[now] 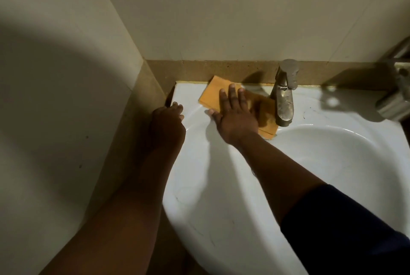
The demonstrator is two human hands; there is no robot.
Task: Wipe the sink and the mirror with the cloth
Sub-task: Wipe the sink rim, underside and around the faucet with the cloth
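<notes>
**Q.** What does the figure show, from largest element to smallest?

**A.** White sink (210, 175): fills the lower right, set into a wall corner. Orange cloth (213, 91): folded, lying flat on the back ledge of the sink, left of the steel tap (285, 97) and touching its base. Right hand (235, 117): palm down on the cloth, fingers straight and spread, pressing rather than clutching. Left hand (168, 128): rests on the sink's left rim with fingers loosely bent, holding nothing.

**Q.** Which step is in hand?

**A.** Judged from the pose, wiping the sink, at the ledge behind the bowl. The mirror is out of view, so that part of the task cannot be assessed.

**Q.** What does the next move call for?

**A.** Probably steady downward pressure while the cloth slides along the ledge, then working around the tap's base and down into the bowl. The flat palm may let the folds slip or bunch.
</notes>
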